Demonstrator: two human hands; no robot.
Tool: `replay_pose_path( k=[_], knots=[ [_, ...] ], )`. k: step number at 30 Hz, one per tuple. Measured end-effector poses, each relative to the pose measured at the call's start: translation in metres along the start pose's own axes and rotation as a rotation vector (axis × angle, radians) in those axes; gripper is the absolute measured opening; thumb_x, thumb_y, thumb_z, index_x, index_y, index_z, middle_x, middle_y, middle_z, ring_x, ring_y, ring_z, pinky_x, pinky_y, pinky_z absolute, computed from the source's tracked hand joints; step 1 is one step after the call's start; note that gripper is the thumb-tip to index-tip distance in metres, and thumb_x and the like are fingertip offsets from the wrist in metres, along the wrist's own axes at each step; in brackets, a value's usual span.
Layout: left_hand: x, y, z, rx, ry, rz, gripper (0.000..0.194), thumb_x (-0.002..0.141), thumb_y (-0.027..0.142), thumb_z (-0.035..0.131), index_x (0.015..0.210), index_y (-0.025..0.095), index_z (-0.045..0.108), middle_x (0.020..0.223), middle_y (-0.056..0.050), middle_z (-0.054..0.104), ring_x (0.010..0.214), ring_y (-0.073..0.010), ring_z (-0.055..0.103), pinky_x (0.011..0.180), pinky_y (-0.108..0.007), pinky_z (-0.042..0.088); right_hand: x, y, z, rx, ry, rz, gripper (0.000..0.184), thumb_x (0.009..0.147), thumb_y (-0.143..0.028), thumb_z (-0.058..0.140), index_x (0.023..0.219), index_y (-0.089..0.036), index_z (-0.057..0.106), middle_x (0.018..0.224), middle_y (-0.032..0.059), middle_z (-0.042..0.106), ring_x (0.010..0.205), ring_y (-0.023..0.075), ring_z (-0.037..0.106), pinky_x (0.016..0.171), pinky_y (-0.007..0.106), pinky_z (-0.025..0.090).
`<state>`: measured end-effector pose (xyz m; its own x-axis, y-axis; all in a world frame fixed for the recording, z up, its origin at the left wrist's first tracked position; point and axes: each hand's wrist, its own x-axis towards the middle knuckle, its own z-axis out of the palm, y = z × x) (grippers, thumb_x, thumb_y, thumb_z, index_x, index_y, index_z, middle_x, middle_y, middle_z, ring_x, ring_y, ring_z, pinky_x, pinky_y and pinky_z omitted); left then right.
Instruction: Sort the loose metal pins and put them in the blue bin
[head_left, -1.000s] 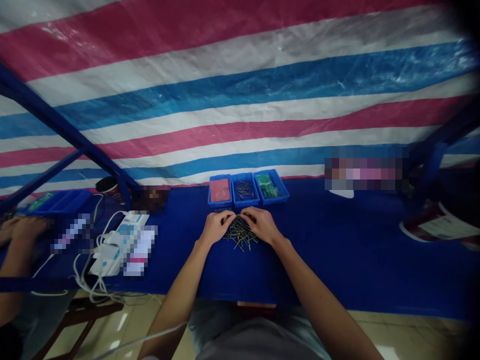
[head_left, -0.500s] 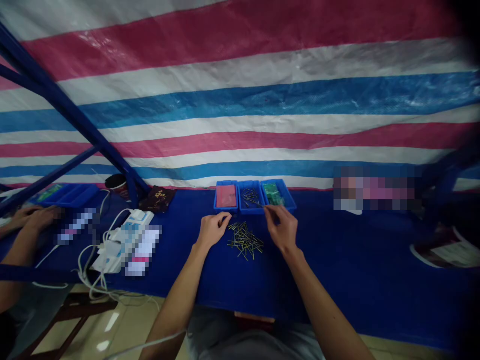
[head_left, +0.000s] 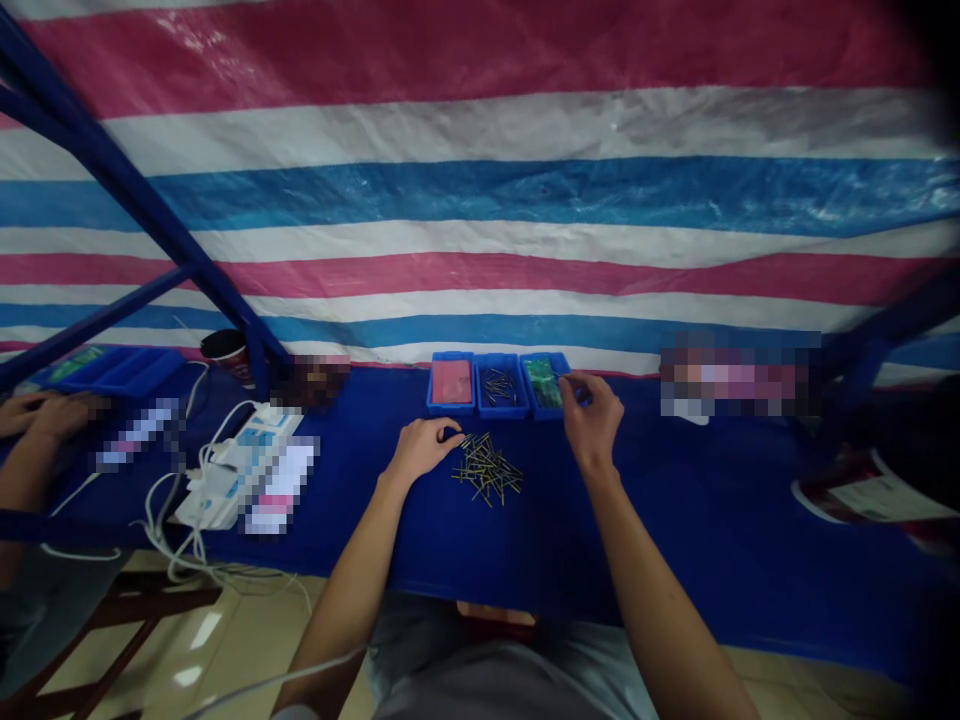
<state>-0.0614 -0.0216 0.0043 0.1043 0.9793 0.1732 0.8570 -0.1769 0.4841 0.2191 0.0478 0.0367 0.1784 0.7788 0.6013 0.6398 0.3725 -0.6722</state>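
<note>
My left hand [head_left: 426, 448] rests on the blue table at the left edge of a loose pile of thin, brassy screw-like pieces [head_left: 489, 470]. Its thumb and forefinger are curled together in a pinch; whatever lies between the tips is too small to make out. My right hand [head_left: 592, 420] is at the right edge of a blue bin [head_left: 546, 412] of green pieces [head_left: 541, 380], fingers bent and thumb close to the forefinger. What they hold, if anything, cannot be seen. Beside it, a middle bin [head_left: 502, 411] contains dark thin screw-like pieces, and a left bin [head_left: 451, 408] contains a pink flat stack [head_left: 451, 381].
To the left lie a white power strip [head_left: 232, 475] with tangled cables, a dark cup [head_left: 227, 355] and a blue frame post [head_left: 150, 190]. Another person's hands [head_left: 56, 415] are near a blue tray [head_left: 135, 370]. A red-and-white container [head_left: 862, 490] lies at right.
My right hand has moved right, from in front of the middle and right bins to the right bin's outer edge. My left hand stays beside the pile, slightly shifted. The view has shifted a little.
</note>
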Motion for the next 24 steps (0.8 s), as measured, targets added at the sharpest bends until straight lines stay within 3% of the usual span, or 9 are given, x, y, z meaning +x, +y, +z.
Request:
replay_pose_path(
  k=[7,13,18,24],
  knots=[
    [0.000,0.002,-0.001,0.021,-0.030,-0.013,0.014,0.087,0.038,0.067,0.089,0.028,0.076,0.066,0.002,0.064,0.061,-0.0144,0.059,0.056,-0.024,0.028,0.001,-0.012,0.016,-0.018,-0.077,-0.036,0.028,0.092,-0.041,0.057,0.088,-0.018,0.073,0.077,0.0043,0.068,0.068,0.0174,0.057,0.070,0.030,0.042],
    [0.000,0.004,-0.002,0.020,-0.023,-0.044,0.020,0.091,0.040,0.061,0.093,0.026,0.075,0.064,0.002,0.063,0.061,-0.0138,0.058,0.057,-0.024,0.029,0.009,-0.025,0.031,0.073,-0.171,-0.099,0.030,0.096,-0.040,0.053,0.102,-0.018,0.071,0.083,0.0057,0.069,0.066,0.0169,0.057,0.069,0.030,0.042],
    [0.000,0.003,0.002,-0.056,0.046,-0.016,0.023,0.093,0.041,0.059,0.096,0.024,0.073,0.058,0.005,0.055,0.058,-0.0122,0.055,0.060,-0.023,0.034,-0.030,-0.022,0.031,0.120,-0.142,-0.142,0.023,0.099,-0.033,0.049,0.100,-0.020,0.068,0.081,0.0020,0.069,0.067,0.0165,0.059,0.079,0.034,0.039],
    [0.000,0.012,0.009,-0.177,0.132,0.045,0.024,0.094,0.039,0.057,0.097,0.021,0.073,0.055,0.006,0.049,0.052,-0.0094,0.048,0.060,-0.021,0.036,-0.068,-0.020,0.039,0.184,-0.416,-0.229,0.018,0.099,-0.031,0.052,0.103,-0.022,0.068,0.083,0.0018,0.072,0.065,0.0163,0.061,0.075,0.033,0.038]
  ],
)
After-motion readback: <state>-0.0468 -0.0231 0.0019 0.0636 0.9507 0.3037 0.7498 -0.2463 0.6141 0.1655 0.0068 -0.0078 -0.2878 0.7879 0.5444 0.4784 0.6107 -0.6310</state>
